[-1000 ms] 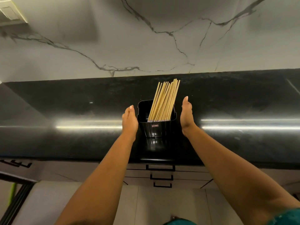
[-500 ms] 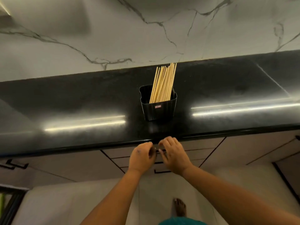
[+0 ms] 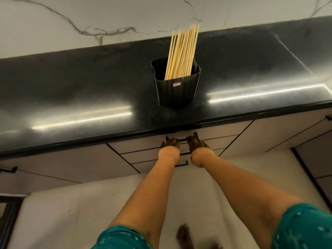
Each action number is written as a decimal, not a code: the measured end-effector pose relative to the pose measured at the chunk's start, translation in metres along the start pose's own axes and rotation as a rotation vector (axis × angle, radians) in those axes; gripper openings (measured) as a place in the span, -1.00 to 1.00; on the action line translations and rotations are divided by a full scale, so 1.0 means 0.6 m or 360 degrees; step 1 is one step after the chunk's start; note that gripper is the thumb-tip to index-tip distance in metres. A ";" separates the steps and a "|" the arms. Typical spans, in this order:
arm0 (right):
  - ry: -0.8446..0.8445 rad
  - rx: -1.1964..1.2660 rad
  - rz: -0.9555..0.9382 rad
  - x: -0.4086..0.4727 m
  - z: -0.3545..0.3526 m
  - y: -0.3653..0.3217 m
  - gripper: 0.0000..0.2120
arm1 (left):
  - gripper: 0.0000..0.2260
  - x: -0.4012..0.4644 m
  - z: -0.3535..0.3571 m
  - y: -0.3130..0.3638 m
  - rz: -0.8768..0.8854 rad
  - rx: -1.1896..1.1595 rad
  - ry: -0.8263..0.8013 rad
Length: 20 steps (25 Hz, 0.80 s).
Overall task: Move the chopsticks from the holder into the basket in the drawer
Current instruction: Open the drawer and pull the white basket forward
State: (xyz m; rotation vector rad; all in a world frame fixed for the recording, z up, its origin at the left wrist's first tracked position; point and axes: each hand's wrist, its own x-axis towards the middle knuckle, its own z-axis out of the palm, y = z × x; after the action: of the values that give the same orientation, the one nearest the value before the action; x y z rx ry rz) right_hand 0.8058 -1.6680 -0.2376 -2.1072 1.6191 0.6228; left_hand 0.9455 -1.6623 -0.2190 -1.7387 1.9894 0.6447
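Note:
Several wooden chopsticks [image 3: 181, 53] stand leaning in a black ribbed holder [image 3: 177, 90] on the black countertop [image 3: 80, 83], near its front edge. Just below that edge, both hands are at the thin black handle [image 3: 182, 140] of the top drawer [image 3: 143, 146]. My left hand [image 3: 169, 146] grips the handle's left part and my right hand [image 3: 196, 144] its right part, fingers curled over the bar in the counter's shadow. The drawer front sits flush with the cabinet. No basket is in view.
Two more drawers with black handles [image 3: 181, 164] lie below the top one, with cabinet doors to either side. A marble wall [image 3: 107, 15] backs the counter. My bare foot [image 3: 183, 234] stands on the pale floor.
Both hands left the sides of the holder, dropped below the counter edge and took hold of the top drawer's handle. The view pulled back and down.

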 end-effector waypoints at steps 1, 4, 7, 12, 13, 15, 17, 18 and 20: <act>0.0023 0.0041 0.0019 0.002 0.003 -0.001 -0.12 | -0.24 0.002 -0.001 0.001 -0.0012 -0.0025 0.0027; 0.0023 0.0044 0.0034 0.013 -0.016 -0.007 -0.13 | -0.42 0.009 -0.014 0.006 0.0038 0.0052 0.0045; -0.0033 0.0023 0.0011 0.004 -0.017 -0.006 -0.19 | -0.60 0.001 -0.020 0.010 0.0078 0.0160 0.0077; 0.0029 0.0064 -0.0057 -0.057 0.025 0.000 -0.34 | -0.63 -0.036 0.022 0.024 0.0221 0.0300 0.0120; 0.0053 0.0053 -0.0078 -0.070 0.030 0.000 -0.36 | -0.62 -0.053 0.030 0.031 0.0168 0.0181 0.0147; 0.0049 0.0047 -0.0098 -0.103 0.047 0.001 -0.38 | -0.60 -0.085 0.058 0.040 0.0108 0.0159 0.0184; 0.0026 0.0078 -0.0112 -0.138 0.072 0.006 -0.39 | -0.56 -0.118 0.084 0.049 0.0084 0.0143 0.0098; 0.0009 0.0098 -0.0123 -0.159 0.087 0.008 -0.39 | -0.54 -0.141 0.093 0.059 0.0043 0.0117 0.0029; -0.0005 0.0080 -0.0149 -0.211 0.126 0.010 -0.37 | -0.47 -0.191 0.135 0.072 -0.0090 -0.0049 -0.0004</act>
State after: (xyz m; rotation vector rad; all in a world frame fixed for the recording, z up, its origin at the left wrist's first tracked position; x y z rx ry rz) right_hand 0.7636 -1.5269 -0.2265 -2.1307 1.5087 0.5486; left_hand 0.9181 -1.5179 -0.2139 -1.8041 1.9312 0.6618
